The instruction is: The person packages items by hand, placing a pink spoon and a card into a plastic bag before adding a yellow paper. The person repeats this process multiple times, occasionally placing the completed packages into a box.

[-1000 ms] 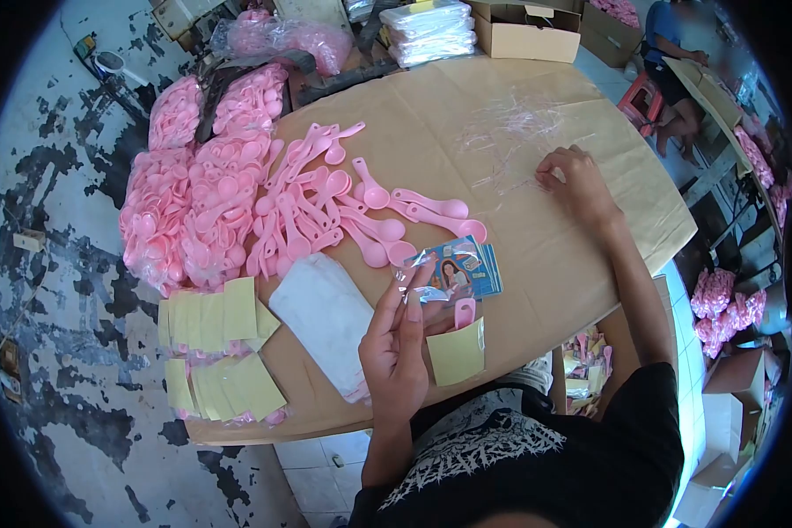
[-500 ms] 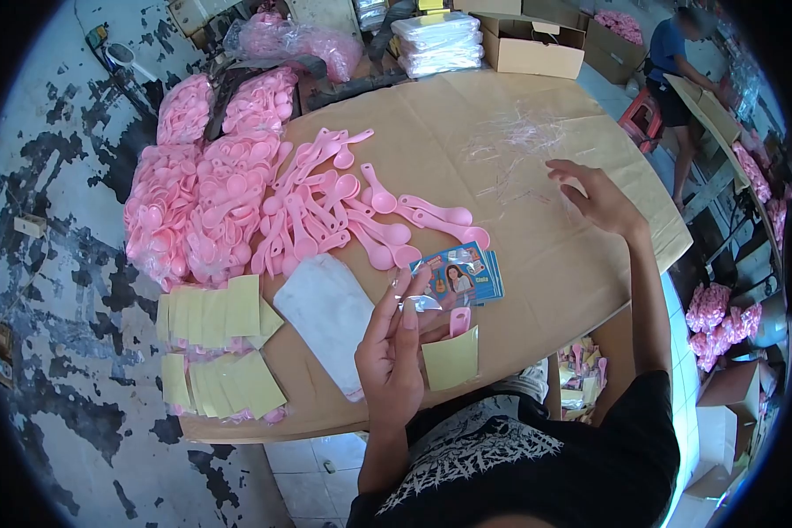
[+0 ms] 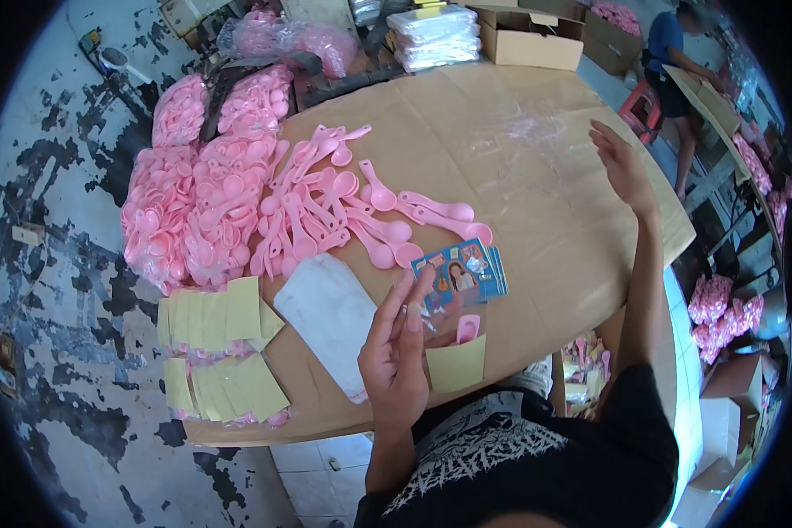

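My left hand (image 3: pixel 399 356) holds a clear plastic bag between thumb and fingers, beside a stack of blue cards (image 3: pixel 460 273) with a picture on top. Just right of that hand, a pink spoon handle (image 3: pixel 468 328) sticks up behind a yellow card (image 3: pixel 458 364). My right hand (image 3: pixel 623 167) is raised over the right side of the table, fingers stretched out, holding nothing. Near it lie thin clear plastic strips (image 3: pixel 528 141). Loose pink spoons (image 3: pixel 312 207) are heaped mid-left, above a stack of white bags (image 3: pixel 326 321).
Bags of pink spoons (image 3: pixel 163 207) and rows of yellow cards (image 3: pixel 211 317) line the table's left side. Behind stand plastic packs (image 3: pixel 436 40) and a cardboard box (image 3: pixel 532 40). An open box of packed spoons (image 3: pixel 585 370) is below the right edge. A person (image 3: pixel 669 70) works at the back right.
My right hand has moved right and away from me, off the clear strips, which look blurred. My left hand has shifted slightly right, with the plastic bag still in it.
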Demonstrator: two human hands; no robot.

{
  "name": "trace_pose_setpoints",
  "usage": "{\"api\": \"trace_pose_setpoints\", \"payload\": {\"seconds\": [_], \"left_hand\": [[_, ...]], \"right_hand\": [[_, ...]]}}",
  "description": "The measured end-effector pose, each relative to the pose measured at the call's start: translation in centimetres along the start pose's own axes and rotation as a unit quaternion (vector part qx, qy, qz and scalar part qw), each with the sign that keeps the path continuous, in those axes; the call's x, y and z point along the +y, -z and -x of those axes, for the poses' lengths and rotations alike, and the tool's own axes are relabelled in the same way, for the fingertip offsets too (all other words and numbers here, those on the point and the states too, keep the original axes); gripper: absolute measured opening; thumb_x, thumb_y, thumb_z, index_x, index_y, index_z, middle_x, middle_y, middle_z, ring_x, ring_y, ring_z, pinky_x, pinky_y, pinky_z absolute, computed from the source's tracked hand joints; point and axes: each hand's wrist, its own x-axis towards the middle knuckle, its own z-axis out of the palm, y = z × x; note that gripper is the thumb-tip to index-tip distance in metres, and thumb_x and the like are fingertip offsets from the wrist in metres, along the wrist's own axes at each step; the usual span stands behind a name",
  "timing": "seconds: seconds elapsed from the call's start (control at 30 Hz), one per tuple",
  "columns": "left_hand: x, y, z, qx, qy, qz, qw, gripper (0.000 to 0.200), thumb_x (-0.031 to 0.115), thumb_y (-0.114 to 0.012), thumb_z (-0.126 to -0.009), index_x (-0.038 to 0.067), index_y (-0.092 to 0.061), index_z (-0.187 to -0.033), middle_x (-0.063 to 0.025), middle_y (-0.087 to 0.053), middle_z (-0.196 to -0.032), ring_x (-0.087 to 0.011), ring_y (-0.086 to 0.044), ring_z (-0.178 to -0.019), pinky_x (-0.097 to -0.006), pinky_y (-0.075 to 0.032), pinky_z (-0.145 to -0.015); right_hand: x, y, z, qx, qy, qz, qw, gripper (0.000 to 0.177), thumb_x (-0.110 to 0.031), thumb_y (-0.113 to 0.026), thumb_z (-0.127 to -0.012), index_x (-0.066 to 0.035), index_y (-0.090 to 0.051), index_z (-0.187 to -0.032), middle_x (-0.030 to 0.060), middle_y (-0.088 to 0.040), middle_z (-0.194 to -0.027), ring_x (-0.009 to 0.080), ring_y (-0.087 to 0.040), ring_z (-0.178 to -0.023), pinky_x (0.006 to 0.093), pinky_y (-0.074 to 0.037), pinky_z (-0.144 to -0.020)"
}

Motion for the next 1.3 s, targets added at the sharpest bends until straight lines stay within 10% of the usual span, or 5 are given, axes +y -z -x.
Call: {"api": "trace_pose_setpoints", "payload": {"seconds": [0.13,0.33,0.6,1.3], "left_hand": [[-0.3,0.0,-0.9,0.014,-0.011,0.033,0.999,0.042,0.009,-0.037,-0.102,-0.007,-0.033,-0.141,-0.0269,-0.046,-0.139,-0.0353,-0.062,-0.111,-0.0348,-0.055,-0.088],[-0.9,-1.3,-1.5,0.015,-0.03,0.042,0.999,0.043,0.009,-0.04,-0.103,-0.004,-0.031,-0.143,-0.0255,-0.047,-0.139,-0.0277,-0.053,-0.123,-0.033,-0.046,-0.099],[-2.5,1.1,-0.2,-0.012,0.152,0.108,0.982,0.038,0.015,-0.051,-0.101,-0.005,-0.049,-0.134,-0.0119,-0.06,-0.123,-0.0123,-0.056,-0.109,-0.0242,-0.044,-0.092],[-1.2,0.4,0.0,-0.101,0.04,0.025,0.994,0.026,0.005,-0.047,-0.1,-0.006,-0.058,-0.121,-0.0134,-0.062,-0.121,-0.0138,-0.057,-0.111,-0.0282,-0.044,-0.095]], "right_hand": [[-6.6,-0.7,2.2,0.042,0.04,-0.134,0.989,0.032,-0.011,-0.048,-0.098,0.001,-0.055,-0.126,0.0105,-0.064,-0.119,0.0234,-0.057,-0.117,0.034,-0.046,-0.098],[-19.0,-6.5,8.9,-0.404,0.118,-0.251,0.872,0.023,-0.006,-0.07,-0.084,-0.002,-0.065,-0.106,0.0094,-0.07,-0.091,0.0177,-0.069,-0.08,0.0263,-0.053,-0.067],[-19.2,-9.3,9.7,-0.332,0.049,-0.373,0.865,0.032,-0.002,-0.07,-0.085,-0.003,-0.064,-0.116,0.0053,-0.07,-0.079,0.0082,-0.064,-0.07,0.0252,-0.052,-0.063],[-18.2,-7.2,10.9,-0.228,0.118,-0.363,0.896,0.022,0.007,-0.064,-0.08,-0.002,-0.073,-0.099,0.0106,-0.072,-0.09,0.0171,-0.069,-0.082,0.028,-0.054,-0.073]]}}
